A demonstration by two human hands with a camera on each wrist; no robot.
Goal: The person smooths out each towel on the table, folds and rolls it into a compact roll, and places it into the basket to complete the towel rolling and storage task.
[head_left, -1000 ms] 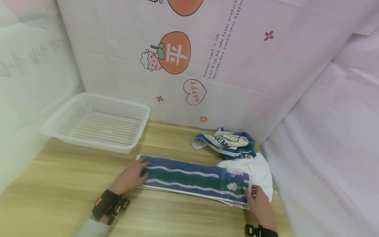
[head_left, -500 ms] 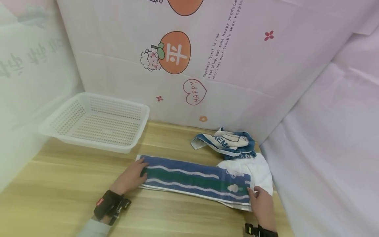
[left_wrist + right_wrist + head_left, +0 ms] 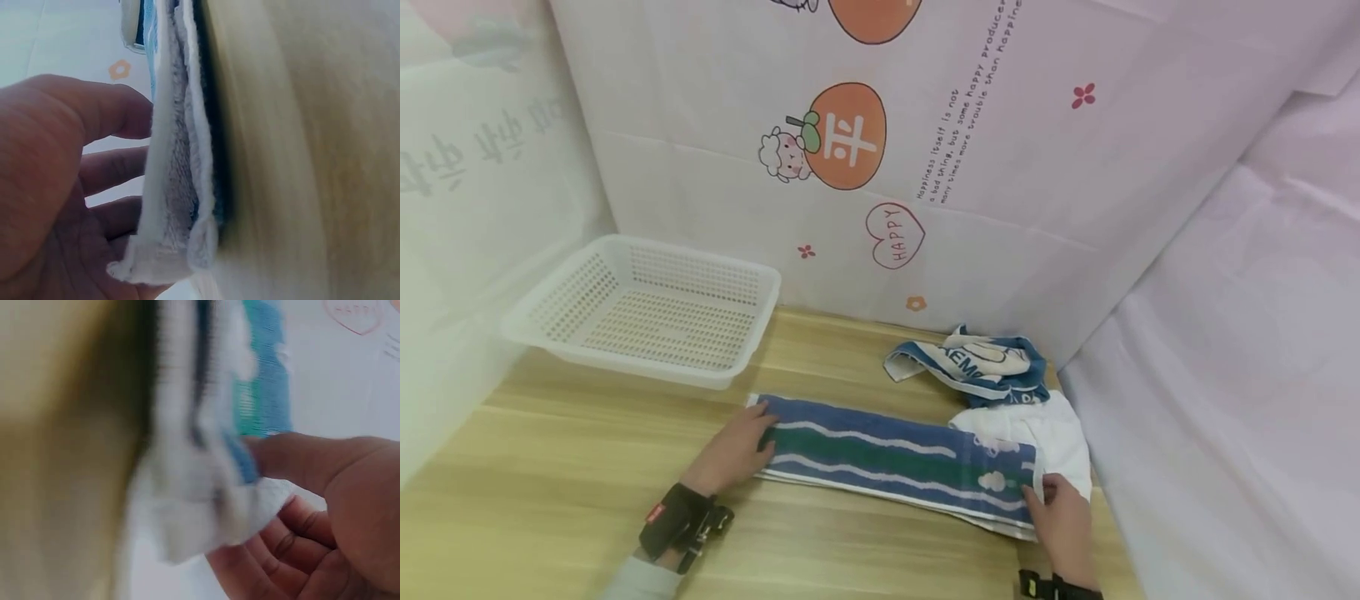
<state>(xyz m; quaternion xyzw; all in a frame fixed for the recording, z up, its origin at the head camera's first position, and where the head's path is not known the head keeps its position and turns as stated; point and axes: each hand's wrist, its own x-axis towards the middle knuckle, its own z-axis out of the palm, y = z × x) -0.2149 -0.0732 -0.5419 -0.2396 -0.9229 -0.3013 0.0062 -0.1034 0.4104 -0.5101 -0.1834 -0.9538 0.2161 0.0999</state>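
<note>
A folded blue and green towel (image 3: 872, 458) with pale wavy stripes lies as a long strip across the wooden table (image 3: 820, 558). On its left end rests my left hand (image 3: 730, 452), fingers spread and loosely bent over the upper face. The left wrist view shows the stacked layers of the towel's edge (image 3: 181, 137) beside the thumb. My right hand (image 3: 1064, 521) pinches the near right corner. In the right wrist view its thumb (image 3: 294, 456) presses the blue face, while the other fingers curl beneath the white edge.
A white plastic basket (image 3: 752, 333) with slotted walls stands at the back left. Behind the towel's right end lie a white cloth (image 3: 1067, 433) and a crumpled blue and white towel (image 3: 985, 362). Printed white sheets (image 3: 1000, 250) hang at the back and sides.
My right hand has shifted slightly and draws the towel's right corner a little toward me. The left hand stays at the left end.
</note>
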